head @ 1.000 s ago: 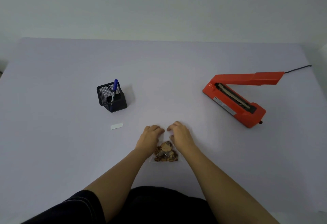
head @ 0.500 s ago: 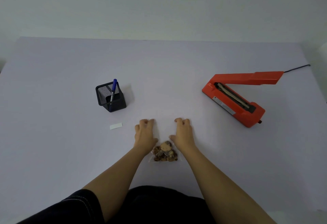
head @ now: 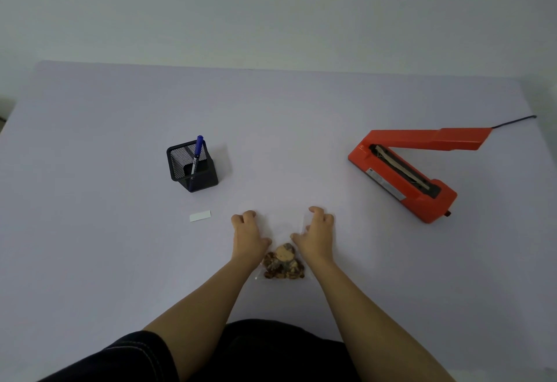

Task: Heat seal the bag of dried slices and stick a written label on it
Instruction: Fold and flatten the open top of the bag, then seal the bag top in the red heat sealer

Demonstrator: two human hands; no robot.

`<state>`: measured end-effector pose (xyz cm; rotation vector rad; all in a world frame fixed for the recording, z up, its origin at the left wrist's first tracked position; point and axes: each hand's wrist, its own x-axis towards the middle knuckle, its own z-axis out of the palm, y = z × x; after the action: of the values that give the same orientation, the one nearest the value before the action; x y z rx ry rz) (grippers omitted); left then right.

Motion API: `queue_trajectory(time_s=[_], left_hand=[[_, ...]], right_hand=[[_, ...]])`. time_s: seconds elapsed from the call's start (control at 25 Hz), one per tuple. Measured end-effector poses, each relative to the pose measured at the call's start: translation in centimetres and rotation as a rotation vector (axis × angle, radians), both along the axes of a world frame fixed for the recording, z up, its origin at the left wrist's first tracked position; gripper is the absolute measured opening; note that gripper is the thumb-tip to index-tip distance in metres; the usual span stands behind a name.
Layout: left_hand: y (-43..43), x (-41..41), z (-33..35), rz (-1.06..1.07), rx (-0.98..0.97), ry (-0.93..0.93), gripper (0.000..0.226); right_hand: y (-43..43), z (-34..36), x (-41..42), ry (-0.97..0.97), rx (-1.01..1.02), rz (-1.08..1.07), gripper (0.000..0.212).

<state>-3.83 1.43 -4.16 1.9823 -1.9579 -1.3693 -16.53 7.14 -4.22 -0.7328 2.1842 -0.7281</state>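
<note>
A clear bag [head: 284, 226] lies flat on the table near the front edge, with brown dried slices [head: 283, 263] bunched at its near end. My left hand [head: 248, 235] rests on the bag's left edge, fingers curled at the far left corner. My right hand [head: 318, 232] is on the right edge, with fingers and thumb pinching the film near the far right corner. A small white label [head: 200, 216] lies left of the hands. The orange heat sealer [head: 404, 173] stands at the right with its arm raised.
A black mesh pen holder [head: 193, 170] with a blue pen [head: 197, 151] stands behind the label. The sealer's black cable [head: 514, 122] runs off to the right rear. The pale purple table [head: 90, 261] reaches to a plain wall. My dark trousers show at the bottom edge.
Both hands have slid apart from the middle of the bag's far end to its two side edges, spreading the film flat. The bag's near end has stayed put.
</note>
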Motion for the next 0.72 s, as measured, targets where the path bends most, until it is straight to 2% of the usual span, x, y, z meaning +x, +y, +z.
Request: queue_trajectory(time_s=[0.28, 0.44, 0.72], left_hand=[[0.0, 0.3, 0.1, -0.14, -0.013, -0.041, 0.038], [0.3, 0.4, 0.4, -0.194, -0.056, -0.01, 0.028], [1.0, -0.2, 1.4, -0.175, 0.074, 0.187, 0.016]], right_hand=[[0.3, -0.3, -0.7, -0.145, 0.05, -0.046, 0.031], [1.2, -0.3, -1.7, -0.258, 0.021, -0.054, 0.031], [4.7, 0.6, -4.3, -0.509, -0.086, -0.03, 0.026]])
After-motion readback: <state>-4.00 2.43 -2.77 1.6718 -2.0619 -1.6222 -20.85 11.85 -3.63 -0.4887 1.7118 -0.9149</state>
